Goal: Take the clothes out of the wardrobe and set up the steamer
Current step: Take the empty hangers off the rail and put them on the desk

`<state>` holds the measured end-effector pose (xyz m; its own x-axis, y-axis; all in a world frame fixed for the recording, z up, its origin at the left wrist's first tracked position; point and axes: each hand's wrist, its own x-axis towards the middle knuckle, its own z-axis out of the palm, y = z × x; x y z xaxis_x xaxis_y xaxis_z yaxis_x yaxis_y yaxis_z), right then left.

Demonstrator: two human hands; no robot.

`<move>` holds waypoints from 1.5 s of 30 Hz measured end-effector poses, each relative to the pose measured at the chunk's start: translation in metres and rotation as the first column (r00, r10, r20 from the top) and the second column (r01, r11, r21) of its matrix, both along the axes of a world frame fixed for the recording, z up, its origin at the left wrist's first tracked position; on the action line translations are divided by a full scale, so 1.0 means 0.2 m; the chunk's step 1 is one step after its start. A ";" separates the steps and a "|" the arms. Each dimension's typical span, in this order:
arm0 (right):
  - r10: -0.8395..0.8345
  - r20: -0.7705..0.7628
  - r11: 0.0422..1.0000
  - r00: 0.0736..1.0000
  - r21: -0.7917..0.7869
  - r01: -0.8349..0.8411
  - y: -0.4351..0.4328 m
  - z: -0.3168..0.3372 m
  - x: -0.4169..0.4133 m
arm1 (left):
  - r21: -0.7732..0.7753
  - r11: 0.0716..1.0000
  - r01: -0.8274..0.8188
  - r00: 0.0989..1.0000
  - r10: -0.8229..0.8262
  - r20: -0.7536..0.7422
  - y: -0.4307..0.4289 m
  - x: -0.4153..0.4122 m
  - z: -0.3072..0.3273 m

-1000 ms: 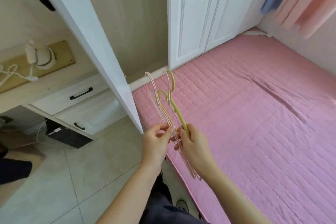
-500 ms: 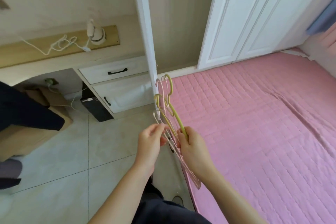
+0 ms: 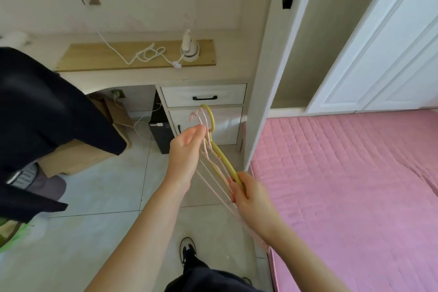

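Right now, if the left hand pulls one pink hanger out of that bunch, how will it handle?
Probably light and a bit springy: the pink hangers are thin wire-like rods. Likely to snag, since their hooks overlap the yellow hanger near the left hand. The rest should stay put while the right hand grips the lower ends.

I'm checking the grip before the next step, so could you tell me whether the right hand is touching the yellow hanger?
Touching. The head view shows the right hand closed around the lower end of the yellow hanger, its fingers wrapped over it along with the pink hangers.
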<state>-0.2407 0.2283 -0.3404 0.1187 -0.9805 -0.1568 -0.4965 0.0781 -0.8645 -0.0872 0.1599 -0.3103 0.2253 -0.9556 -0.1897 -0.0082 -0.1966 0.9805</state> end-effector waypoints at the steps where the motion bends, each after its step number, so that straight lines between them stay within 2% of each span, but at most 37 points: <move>1: 0.012 0.003 1.000 1.000 -0.005 -0.012 -0.03 0.00 0.05 | -0.003 1.000 0.003 1.000 -0.003 -0.005 -0.03 0.05 0.01; 11: 0.215 0.017 0.977 0.977 -0.006 -0.215 -0.32 0.01 0.57 | -0.013 1.000 -0.022 0.999 0.022 -0.036 -0.32 0.61 0.07; 17: 0.295 0.124 0.939 0.947 0.146 -0.312 -0.46 -0.03 0.72 | -0.081 0.997 -0.020 0.999 0.016 -0.044 -0.41 0.78 0.07; 20: 0.331 0.178 0.898 0.927 0.242 -0.368 -0.58 -0.04 0.74 | -0.101 0.995 -0.005 1.000 0.006 0.014 -0.46 0.78 0.06; 27: 0.186 0.367 0.807 0.911 0.471 -0.355 -0.91 -0.02 0.78 | -0.143 0.989 0.039 0.998 -0.030 0.062 -0.68 0.74 0.07; 34: 0.226 0.285 0.869 0.932 0.373 -0.325 -1.27 -0.01 0.77 | -0.118 0.991 0.068 0.996 -0.060 0.070 -1.07 0.73 0.10; 38: 0.246 0.201 0.914 0.948 0.279 -0.296 -1.49 0.00 0.74 | -0.038 0.999 0.035 0.999 -0.035 0.015 -1.29 0.72 0.12; 41: 0.230 0.223 0.925 0.947 0.252 -0.284 -1.63 0.01 0.68 | -0.024 1.000 0.010 0.999 -0.011 -0.033 -1.41 0.70 0.13; 43: 0.188 0.271 0.939 0.944 0.231 -0.253 -1.72 0.03 0.64 | 0.008 0.999 -0.047 0.998 0.047 -0.042 -1.45 0.67 0.10; 45: 0.139 0.309 0.955 0.941 0.211 -0.210 -1.80 0.06 0.59 | 0.077 0.982 -0.175 0.980 0.181 -0.080 -1.50 0.63 0.06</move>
<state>-0.1226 -0.1323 -0.3277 0.3595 -0.8780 -0.3159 -0.2544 0.2335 -0.9385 0.0389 -0.1394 -0.2980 0.3706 -0.8857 -0.2797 0.1169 -0.2543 0.9600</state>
